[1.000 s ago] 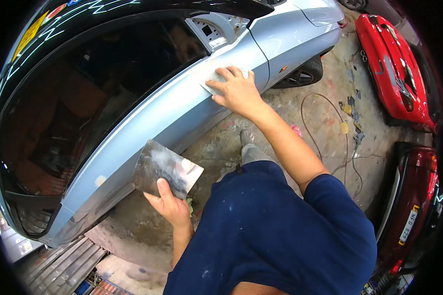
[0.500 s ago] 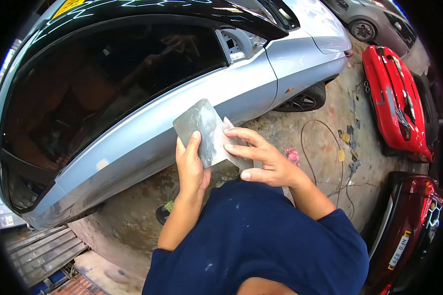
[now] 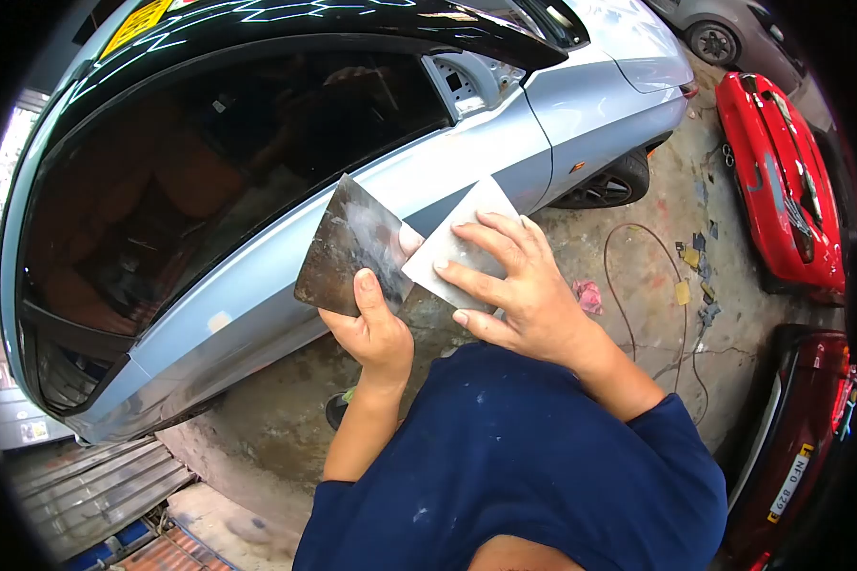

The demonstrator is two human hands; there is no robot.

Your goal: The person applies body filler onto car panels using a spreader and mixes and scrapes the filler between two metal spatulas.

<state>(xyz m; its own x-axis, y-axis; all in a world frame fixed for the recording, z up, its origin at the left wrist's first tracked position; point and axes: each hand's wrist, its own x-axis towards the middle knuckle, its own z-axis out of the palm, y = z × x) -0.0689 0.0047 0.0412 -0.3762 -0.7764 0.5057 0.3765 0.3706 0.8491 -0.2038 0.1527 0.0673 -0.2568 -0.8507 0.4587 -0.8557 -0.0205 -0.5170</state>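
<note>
My left hand (image 3: 376, 333) grips a dark, smeared metal plate (image 3: 348, 252), thumb on its face, with a pale patch near the right edge. Just right of it, my right hand (image 3: 524, 290) holds a light grey flat sheet (image 3: 462, 233) with fingers spread over its face. The sheet's left corner is close to the plate's edge; whether they touch I cannot tell. Both are in front of a light blue car (image 3: 257, 276), whose side carries a small whitish spot (image 3: 219, 321) low on the left.
A red bumper (image 3: 781, 181) and a dark red car part with a number plate (image 3: 790, 428) lie on the right. A thin hose (image 3: 628, 228) curls over the concrete floor beside a pink cloth (image 3: 587, 296) and scattered scraps. Corrugated sheets (image 3: 105, 485) are at bottom left.
My right hand has come from the car's side panel to the plate, then drawn slightly right of it, showing the sheet's face. My left hand has raised the plate and tilted it.
</note>
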